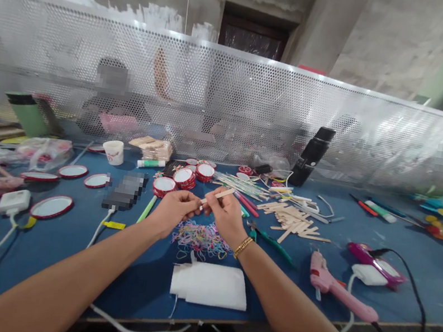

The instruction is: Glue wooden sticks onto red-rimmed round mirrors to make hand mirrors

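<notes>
Both hands meet above the middle of the table around a flat wooden craft stick (224, 193). My right hand (226, 219) pinches the stick, whose far end sticks out above the fingers. The fingers of my left hand (175, 210) are closed at the stick's other end, which they partly hide. Just below the hands lies a tangled heap of coloured rubber bands (204, 241). Nearer to me rests a folded white packet (210, 285). Green-handled pliers (274, 244) lie right of my right hand, with a loose pile of craft sticks (292, 221) behind them.
A pink glue gun (338, 294) with a cord lies at right. Round red-rimmed lids (52, 207) and a phone (125, 191) on a cable are at left. A paper cup (113, 152) and black bottle (312, 157) stand before the perforated metal screen (193, 82).
</notes>
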Tool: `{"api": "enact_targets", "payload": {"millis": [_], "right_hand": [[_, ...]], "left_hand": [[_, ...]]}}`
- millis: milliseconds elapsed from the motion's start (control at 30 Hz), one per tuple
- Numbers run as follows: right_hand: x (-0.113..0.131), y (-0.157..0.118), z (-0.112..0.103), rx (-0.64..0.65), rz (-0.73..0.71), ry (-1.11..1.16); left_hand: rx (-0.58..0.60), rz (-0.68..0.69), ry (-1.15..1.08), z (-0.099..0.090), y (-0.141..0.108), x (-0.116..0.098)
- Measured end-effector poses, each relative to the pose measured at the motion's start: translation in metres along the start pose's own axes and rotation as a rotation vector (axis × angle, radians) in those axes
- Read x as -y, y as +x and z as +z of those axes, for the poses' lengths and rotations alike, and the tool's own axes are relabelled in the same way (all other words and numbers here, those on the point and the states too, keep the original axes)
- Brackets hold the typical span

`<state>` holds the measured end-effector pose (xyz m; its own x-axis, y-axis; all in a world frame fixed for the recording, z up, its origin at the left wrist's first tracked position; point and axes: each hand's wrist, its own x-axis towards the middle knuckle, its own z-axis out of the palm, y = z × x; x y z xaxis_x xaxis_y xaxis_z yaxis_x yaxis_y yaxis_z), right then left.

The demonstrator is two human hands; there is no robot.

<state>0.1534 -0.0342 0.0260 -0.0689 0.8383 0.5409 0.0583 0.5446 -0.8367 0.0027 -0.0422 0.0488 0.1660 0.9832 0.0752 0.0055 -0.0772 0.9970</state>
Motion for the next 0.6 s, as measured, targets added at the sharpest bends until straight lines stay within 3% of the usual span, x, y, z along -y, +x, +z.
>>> {"api": "enact_targets", "payload": {"millis": [333, 600], "right_hand": [[0.0013, -0.0050, 0.0060, -0.020, -0.026, -0.035], [0.0017, -0.0057, 0.0076, -0.020, -0.036, -0.064]], "left_hand": [[-0.089, 0.054, 0.043, 0.0031, -0.0011, 0.0007], [-0.141, 0.252, 0.465, -0.0007, -0.0076, -0.0046]]}}
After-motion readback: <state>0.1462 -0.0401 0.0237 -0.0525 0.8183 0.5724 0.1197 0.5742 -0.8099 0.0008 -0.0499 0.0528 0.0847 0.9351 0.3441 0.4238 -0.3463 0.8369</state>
